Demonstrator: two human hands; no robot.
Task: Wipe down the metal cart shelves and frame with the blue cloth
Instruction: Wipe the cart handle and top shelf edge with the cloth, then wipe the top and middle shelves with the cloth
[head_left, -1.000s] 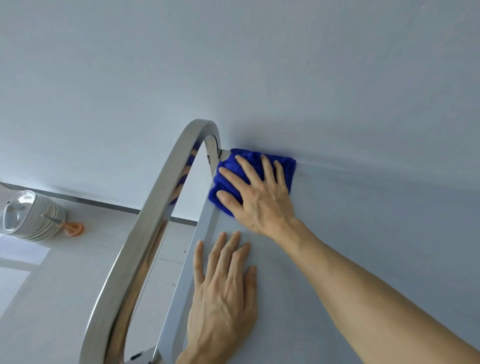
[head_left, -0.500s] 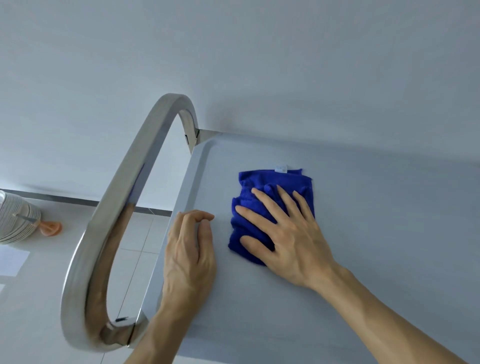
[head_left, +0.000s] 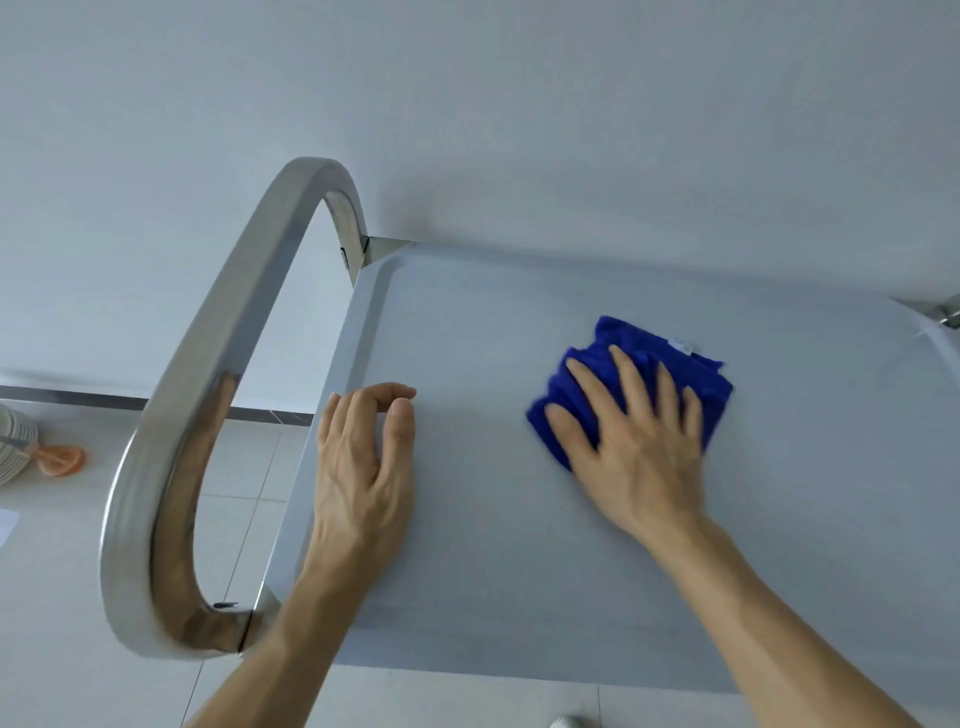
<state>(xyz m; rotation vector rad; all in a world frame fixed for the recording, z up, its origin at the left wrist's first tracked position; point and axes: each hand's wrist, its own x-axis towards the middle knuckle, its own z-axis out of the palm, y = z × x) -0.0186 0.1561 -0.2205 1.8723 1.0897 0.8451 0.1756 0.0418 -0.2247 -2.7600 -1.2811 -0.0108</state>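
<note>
- Currently mid-wipe on the top flat grey metal cart shelf (head_left: 519, 571); the frame and any lower shelves are, by my read, not yet reached.
- Crumpled blue microfibre cloth (head_left: 675, 374) lies on the shelf, right of centre, well apart from the left rim and near the far edge without touching it.
- Right hand (head_left: 634, 436) lies palm-down on the cloth, fingers (head_left: 623, 374) spread and flat, pressing rather than gripping; nothing is clasped. Forearm comes in from the lower right, wrist low.
- Left hand (head_left: 363, 478) rests on the shelf just inside the left rim, fingers loosely curled, thumb alongside, holding nothing. Looks like bracing the cart.
- Curved brushed-steel handle bar (head_left: 208, 374) stands beside the left hand, outside the rim, untouched.
- Next move, as I judge it: steady downward pressure and overlapping passes towards the right end and near edge, then bunch the cloth in the fingers to wrap the handle bar.
- Far-right corner is partly out of view; coverage there unclear.
</note>
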